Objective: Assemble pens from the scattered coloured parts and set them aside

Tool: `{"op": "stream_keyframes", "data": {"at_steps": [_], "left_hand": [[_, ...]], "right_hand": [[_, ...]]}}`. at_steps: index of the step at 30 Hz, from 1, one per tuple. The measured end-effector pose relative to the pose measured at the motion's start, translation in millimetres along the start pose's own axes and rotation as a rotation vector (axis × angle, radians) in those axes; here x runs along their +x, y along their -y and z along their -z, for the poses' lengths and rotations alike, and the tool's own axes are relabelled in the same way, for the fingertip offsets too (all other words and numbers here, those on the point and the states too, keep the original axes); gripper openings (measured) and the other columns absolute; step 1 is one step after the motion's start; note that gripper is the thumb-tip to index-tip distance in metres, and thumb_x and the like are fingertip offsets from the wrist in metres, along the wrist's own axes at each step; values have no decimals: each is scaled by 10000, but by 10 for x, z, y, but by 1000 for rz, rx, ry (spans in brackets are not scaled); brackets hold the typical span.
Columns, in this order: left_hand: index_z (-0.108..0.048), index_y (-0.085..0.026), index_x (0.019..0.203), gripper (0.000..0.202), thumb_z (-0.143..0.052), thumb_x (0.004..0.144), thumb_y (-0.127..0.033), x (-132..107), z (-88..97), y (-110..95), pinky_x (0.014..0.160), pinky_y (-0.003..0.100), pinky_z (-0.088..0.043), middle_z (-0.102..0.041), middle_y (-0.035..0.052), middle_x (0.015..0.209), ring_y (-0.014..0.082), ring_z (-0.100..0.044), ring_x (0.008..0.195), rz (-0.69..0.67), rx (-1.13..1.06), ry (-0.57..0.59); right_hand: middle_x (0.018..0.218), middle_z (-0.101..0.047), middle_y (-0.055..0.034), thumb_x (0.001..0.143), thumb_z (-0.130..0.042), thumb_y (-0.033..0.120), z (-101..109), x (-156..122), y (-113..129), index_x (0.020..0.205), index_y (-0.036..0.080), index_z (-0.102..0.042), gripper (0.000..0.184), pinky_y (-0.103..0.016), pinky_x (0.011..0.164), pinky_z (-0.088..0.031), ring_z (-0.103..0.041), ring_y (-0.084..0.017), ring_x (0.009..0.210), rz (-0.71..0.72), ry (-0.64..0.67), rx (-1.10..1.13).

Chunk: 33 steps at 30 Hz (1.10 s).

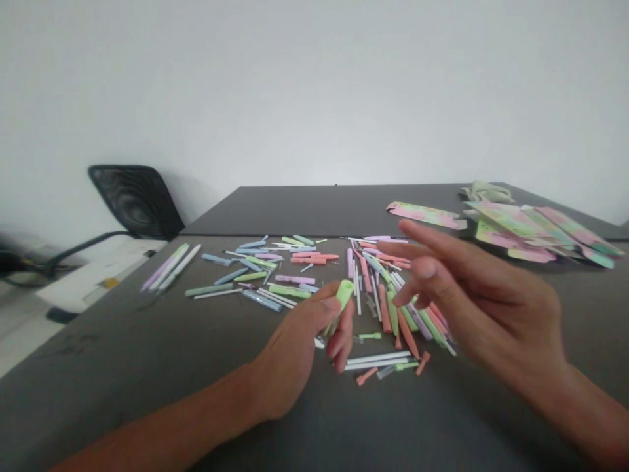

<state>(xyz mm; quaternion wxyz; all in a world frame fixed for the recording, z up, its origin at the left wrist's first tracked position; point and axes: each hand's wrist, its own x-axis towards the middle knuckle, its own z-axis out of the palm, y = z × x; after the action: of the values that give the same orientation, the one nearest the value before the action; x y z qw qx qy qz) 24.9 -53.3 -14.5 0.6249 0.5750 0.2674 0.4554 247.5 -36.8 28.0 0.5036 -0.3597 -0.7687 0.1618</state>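
My left hand [314,321] is closed around a light green pen barrel [345,289], its round end facing up between thumb and fingers. Something white shows under that hand, too small to name. To the right, my right hand [476,301] hovers over a pile of pen parts with fingers apart and nothing in them. Below the hands lie white refills [378,360] and small coral plugs [366,376]. Coral pen barrels [384,308] and green ones lie partly hidden behind my right fingers.
Scattered blue, green, purple and white pen parts [263,300] cover the middle of the dark table [221,419]. Several whole-looking pens [170,267] lie at left. Flattened printed boxes [535,233] and a cloth [486,191] are at right. A black chair [137,200] stands left.
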Motion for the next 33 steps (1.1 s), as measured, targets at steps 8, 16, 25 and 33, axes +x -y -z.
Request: {"op": "stream_keyframes", "data": {"at_steps": [8, 16, 25, 33], "left_hand": [[-712, -231, 1001, 356, -486, 1120, -479, 82, 118, -190, 1016, 372, -465, -773, 42, 999, 224, -676, 1018, -220, 421, -314], [-799, -252, 1107, 276, -629, 1064, -465, 87, 197, -279, 905, 334, -476, -753, 33, 1042, 212, -655, 991, -308, 641, -408], [-839, -279, 1120, 234, -722, 1014, -452, 77, 214, -344, 886, 305, -526, -809, 1, 1030, 185, -704, 943, -407, 834, -550], [-836, -263, 1156, 308, -737, 991, -504, 114, 286, -279, 896, 318, -572, -854, 16, 1076, 207, -761, 954, -362, 868, -606]], "right_hand": [[978, -874, -45, 1014, -687, 500, 122, 156, -332, 1151, 275, -869, 320, -311, 570, -522, -758, -213, 688, 12, 165, -320], [729, -816, -9, 1007, -674, 527, 127, 178, -434, 1072, 291, -887, 325, -274, 482, -395, -630, -149, 513, 56, 419, -357], [687, -794, 20, 953, -735, 552, 223, 225, -368, 914, 309, -870, 281, -251, 475, -441, -688, -155, 530, -137, 778, -297], [839, -840, 48, 900, -816, 361, 235, 171, -432, 929, 330, -868, 67, -238, 558, -522, -779, -167, 695, -158, 998, -184]]}}
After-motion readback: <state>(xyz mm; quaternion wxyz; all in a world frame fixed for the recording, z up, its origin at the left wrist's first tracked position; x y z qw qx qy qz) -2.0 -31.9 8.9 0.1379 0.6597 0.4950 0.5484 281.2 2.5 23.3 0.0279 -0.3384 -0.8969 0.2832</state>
